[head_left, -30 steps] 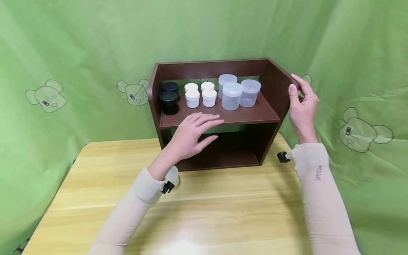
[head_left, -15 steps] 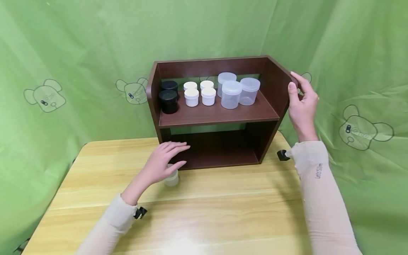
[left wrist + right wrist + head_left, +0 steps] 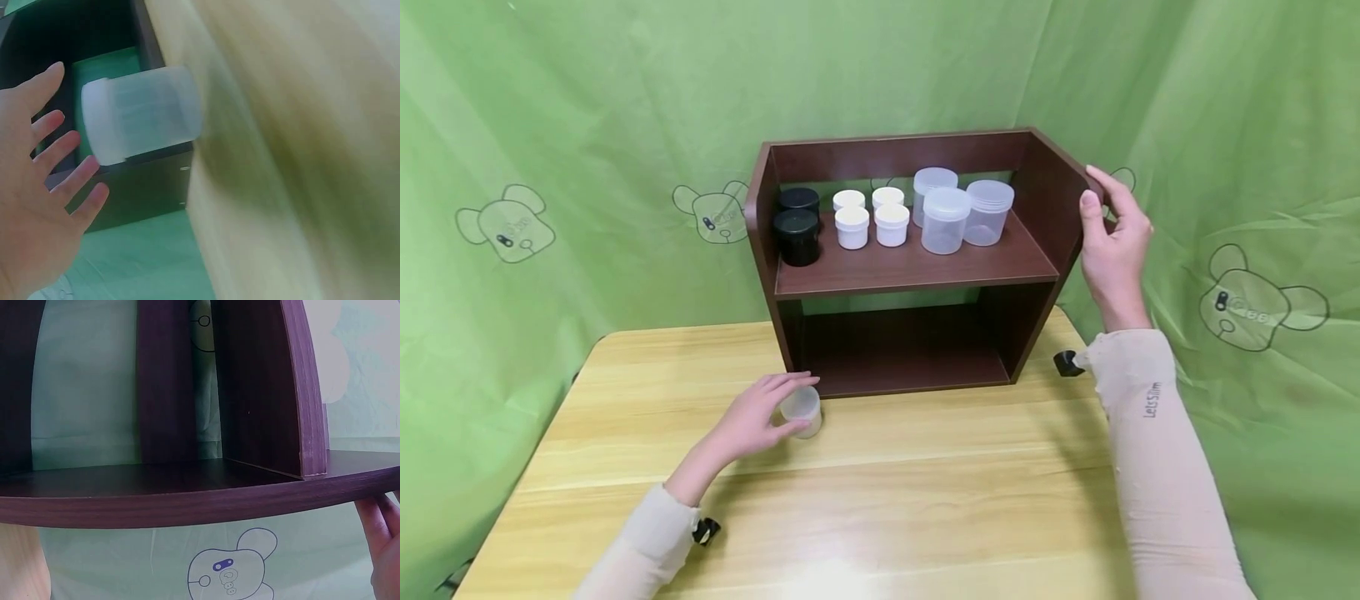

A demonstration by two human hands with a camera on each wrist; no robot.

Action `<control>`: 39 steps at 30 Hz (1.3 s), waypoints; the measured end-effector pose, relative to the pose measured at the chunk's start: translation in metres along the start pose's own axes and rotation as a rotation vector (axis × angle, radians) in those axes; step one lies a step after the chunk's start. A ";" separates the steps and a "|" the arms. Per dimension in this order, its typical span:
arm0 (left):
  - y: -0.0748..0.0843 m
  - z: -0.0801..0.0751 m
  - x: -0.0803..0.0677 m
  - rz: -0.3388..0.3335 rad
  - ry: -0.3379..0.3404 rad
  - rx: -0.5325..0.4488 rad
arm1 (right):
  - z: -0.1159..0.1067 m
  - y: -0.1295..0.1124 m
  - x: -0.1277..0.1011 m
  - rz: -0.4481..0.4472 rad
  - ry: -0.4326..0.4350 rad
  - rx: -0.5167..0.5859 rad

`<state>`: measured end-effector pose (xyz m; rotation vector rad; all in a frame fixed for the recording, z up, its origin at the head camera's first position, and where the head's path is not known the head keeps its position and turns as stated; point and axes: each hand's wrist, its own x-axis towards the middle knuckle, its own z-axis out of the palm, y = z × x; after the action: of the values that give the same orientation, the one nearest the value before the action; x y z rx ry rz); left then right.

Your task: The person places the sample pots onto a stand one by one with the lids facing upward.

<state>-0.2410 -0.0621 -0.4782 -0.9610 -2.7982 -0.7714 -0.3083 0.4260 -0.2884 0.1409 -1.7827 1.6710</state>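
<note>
A translucent lidded jar [image 3: 803, 410] stands upright on the table by the shelf's lower left front corner. My left hand [image 3: 752, 423] is at this jar, its fingers and thumb spread about it. In the left wrist view the fingers [image 3: 69, 150] are apart and loosely bent, with a gap between the hand and the jar [image 3: 150, 112]. My right hand [image 3: 1116, 250] grips the upper right side panel of the dark brown two-tier shelf [image 3: 917, 287], thumb on the near edge, fingers beyond it. In the right wrist view, parts of its fingers [image 3: 381, 522] show at the panel's edge.
On the upper board stand black jars [image 3: 797, 237], several small white jars [image 3: 852, 229] and translucent jars [image 3: 945, 223]. The lower compartment [image 3: 910, 350] is dark inside. A wooden table [image 3: 887, 500] lies in front, and a green curtain [image 3: 625, 100] hangs behind.
My left hand has moved down and left from in front of the upper board to the translucent jar on the table. My right hand keeps its hold on the shelf.
</note>
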 end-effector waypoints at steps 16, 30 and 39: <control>-0.016 0.017 -0.004 -0.006 -0.040 -0.045 | 0.001 0.005 0.002 -0.030 0.035 -0.116; -0.020 0.017 -0.001 0.046 -0.031 -0.066 | 0.003 0.006 0.003 -0.042 0.047 -0.092; -0.010 0.011 0.005 0.072 -0.014 -0.060 | 0.002 0.003 0.002 -0.015 0.042 -0.074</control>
<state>-0.2501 -0.0605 -0.4911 -1.0741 -2.7504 -0.8466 -0.3120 0.4252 -0.2896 0.0849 -1.8047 1.5843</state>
